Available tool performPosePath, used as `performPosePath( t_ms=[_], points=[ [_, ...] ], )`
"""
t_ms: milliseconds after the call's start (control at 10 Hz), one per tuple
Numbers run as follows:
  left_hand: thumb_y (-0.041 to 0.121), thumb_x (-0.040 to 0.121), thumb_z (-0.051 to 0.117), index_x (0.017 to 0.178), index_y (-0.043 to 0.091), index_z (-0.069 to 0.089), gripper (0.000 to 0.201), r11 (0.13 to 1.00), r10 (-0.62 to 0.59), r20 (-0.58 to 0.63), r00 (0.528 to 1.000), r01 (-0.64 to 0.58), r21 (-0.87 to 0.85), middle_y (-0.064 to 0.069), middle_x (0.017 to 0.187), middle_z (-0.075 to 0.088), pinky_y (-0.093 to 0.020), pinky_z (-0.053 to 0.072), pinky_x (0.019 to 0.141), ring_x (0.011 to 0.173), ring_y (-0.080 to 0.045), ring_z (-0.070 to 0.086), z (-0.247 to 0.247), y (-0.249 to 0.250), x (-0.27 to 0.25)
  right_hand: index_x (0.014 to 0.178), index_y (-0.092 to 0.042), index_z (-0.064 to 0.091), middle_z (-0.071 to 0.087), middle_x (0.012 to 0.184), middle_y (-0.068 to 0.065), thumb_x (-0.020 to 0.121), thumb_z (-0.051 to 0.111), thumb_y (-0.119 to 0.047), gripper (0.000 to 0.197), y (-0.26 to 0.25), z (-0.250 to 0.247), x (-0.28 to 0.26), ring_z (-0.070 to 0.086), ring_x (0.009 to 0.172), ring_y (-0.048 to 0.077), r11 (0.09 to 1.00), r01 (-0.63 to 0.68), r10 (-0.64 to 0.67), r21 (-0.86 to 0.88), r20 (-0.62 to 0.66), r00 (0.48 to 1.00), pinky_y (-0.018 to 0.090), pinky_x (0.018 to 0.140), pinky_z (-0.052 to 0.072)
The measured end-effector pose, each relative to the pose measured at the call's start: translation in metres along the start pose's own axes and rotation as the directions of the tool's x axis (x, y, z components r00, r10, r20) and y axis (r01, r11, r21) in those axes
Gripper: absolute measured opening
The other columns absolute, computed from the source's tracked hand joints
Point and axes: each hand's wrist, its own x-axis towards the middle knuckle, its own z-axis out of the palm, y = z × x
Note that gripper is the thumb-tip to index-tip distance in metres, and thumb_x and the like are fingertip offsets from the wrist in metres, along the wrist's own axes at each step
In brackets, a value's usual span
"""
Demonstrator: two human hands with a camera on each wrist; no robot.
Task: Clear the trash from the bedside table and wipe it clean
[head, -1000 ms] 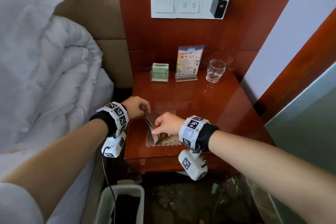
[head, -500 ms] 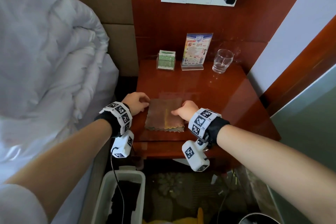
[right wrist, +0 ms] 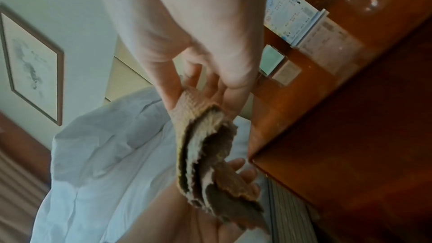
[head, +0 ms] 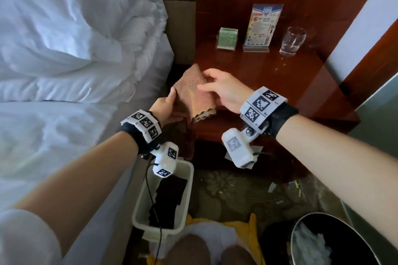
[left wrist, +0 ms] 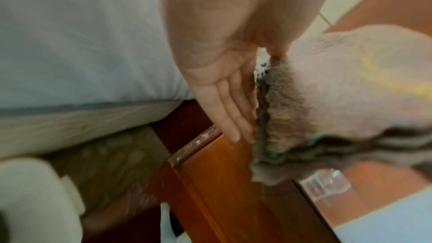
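Here the left hand (head: 167, 106) lies under a folded brown cloth (head: 195, 94), fingers straight along its lower side and the thumb laid against the cloth's near edge, so the cloth sits between thumb and palm. The right hand (head: 224, 89) comes from the other side, its thumb on top of the cloth and its fingers beneath, pinching the fold; the right wrist view shows several stacked layers with frayed edges hanging from that pinch (right wrist: 205, 141). In the left wrist view the fingers (left wrist: 230, 110) are extended flat beside the cloth (left wrist: 327, 84). The cloth is held up off the counter (head: 269, 75), over its left front corner, next to the bed (head: 64, 71). At the back of the counter stand a small green card holder (head: 227, 37), an upright printed sign (head: 263, 26) and a clear glass (head: 293, 41). On the floor below sit a white bin (head: 140, 217) and a black bin (head: 301, 228) holding white crumpled paper (head: 310, 245).
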Motion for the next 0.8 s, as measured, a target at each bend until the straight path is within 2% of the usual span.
performPosePath(
  t_ms=[100, 200, 300, 400, 500, 600, 700, 800],
  points=[
    [0.054, 0.095, 0.035, 0.115, 0.013, 0.042, 0.046, 0.983, -0.131, 0.093, 0.987, 0.142, -0.119, -0.011, 0.103, 0.056, -0.045, 0.050, 0.084, 0.100, -0.029, 0.057, -0.018, -0.022, -0.033, 0.093, -0.017, 0.054, 0.059, 0.087, 0.001, 0.091, 0.051, 0.002, 0.019, 0.023, 0.020, -0.020, 0.058, 0.079, 0.014, 0.999, -0.028, 0.027, 0.030, 0.044, 0.999, 0.032, 0.066, 0.051],
    [0.040, 0.095, 0.048, 0.106, 0.012, 0.051, 0.030, 0.981, -0.187, 0.077, 0.979, 0.190, -0.031, -0.006, 0.087, 0.054, -0.034, 0.048, 0.069, 0.079, -0.022, 0.057, -0.040, -0.046, -0.057, 0.088, -0.017, 0.055, 0.059, 0.085, 0.004, 0.091, 0.050, 0.003, 0.020, 0.053, 0.038, -0.034, 0.057, 0.079, 0.018, 0.996, -0.084, 0.083, 0.018, 0.064, 0.995, 0.036, 0.070, 0.051],
    [0.013, 0.096, 0.048, 0.086, 0.014, 0.053, 0.012, 0.984, -0.174, 0.051, 0.983, 0.173, 0.030, -0.006, 0.063, 0.056, -0.027, 0.049, 0.052, 0.048, -0.015, 0.057, -0.057, -0.069, -0.075, 0.098, -0.011, 0.054, 0.060, 0.092, 0.010, 0.091, 0.050, 0.004, 0.017, 0.087, 0.052, -0.040, 0.058, 0.084, 0.024, 0.983, -0.185, 0.186, -0.009, 0.059, 0.981, 0.044, 0.078, 0.051],
    [0.010, 0.095, 0.051, 0.079, 0.017, 0.052, 0.017, 0.978, -0.166, 0.040, 0.985, 0.159, 0.131, -0.004, 0.062, 0.055, -0.023, 0.046, 0.051, 0.052, -0.017, 0.054, -0.072, -0.092, -0.078, 0.114, -0.004, 0.050, 0.058, 0.100, 0.015, 0.092, 0.048, 0.004, 0.024, 0.117, 0.067, -0.044, 0.059, 0.086, 0.026, 0.952, -0.306, 0.306, -0.009, 0.055, 0.950, 0.047, 0.081, 0.050],
    [0.009, 0.094, 0.052, 0.079, 0.017, 0.051, 0.017, 0.959, -0.177, 0.005, 0.984, 0.172, 0.224, -0.003, 0.074, 0.052, -0.024, 0.043, 0.059, 0.064, -0.014, 0.049, -0.081, -0.110, -0.072, 0.121, 0.001, 0.047, 0.055, 0.109, 0.021, 0.092, 0.047, 0.005, 0.030, 0.140, 0.080, -0.044, 0.057, 0.096, 0.032, 0.930, -0.366, 0.366, -0.006, 0.036, 0.930, 0.051, 0.085, 0.050],
    [0.008, 0.093, 0.054, 0.096, 0.012, 0.056, 0.005, 0.955, -0.151, -0.053, 0.987, 0.160, 0.249, -0.002, 0.073, 0.052, -0.024, 0.042, 0.057, 0.063, -0.014, 0.050, -0.085, -0.123, -0.060, 0.119, 0.001, 0.049, 0.058, 0.107, 0.019, 0.093, 0.047, 0.003, 0.027, 0.157, 0.087, -0.038, 0.059, 0.099, 0.034, 0.908, -0.419, 0.418, 0.016, 0.020, 0.908, 0.048, 0.079, 0.053],
    [0.008, 0.090, 0.058, 0.108, 0.006, 0.060, 0.018, 0.915, -0.092, -0.167, 0.982, 0.150, 0.376, -0.003, 0.067, 0.050, -0.022, 0.038, 0.049, 0.056, -0.014, 0.046, -0.091, -0.131, -0.048, 0.122, -0.002, 0.051, 0.060, 0.107, 0.015, 0.092, 0.054, -0.013, 0.032, 0.171, 0.092, -0.032, 0.060, 0.101, 0.029, 0.846, -0.465, 0.469, -0.261, -0.052, 0.882, 0.046, 0.094, 0.049],
    [0.012, 0.089, 0.059, 0.103, 0.010, 0.058, 0.014, 0.905, -0.053, -0.177, 0.983, 0.122, 0.407, -0.003, 0.068, 0.052, -0.023, 0.038, 0.051, 0.059, -0.014, 0.048, -0.094, -0.128, -0.038, 0.127, 0.002, 0.050, 0.059, 0.123, 0.019, 0.093, 0.055, -0.020, 0.040, 0.173, 0.091, -0.025, 0.057, 0.114, 0.033, 0.779, -0.422, 0.425, -0.464, -0.104, 0.899, 0.043, 0.097, 0.046]
  ],
)
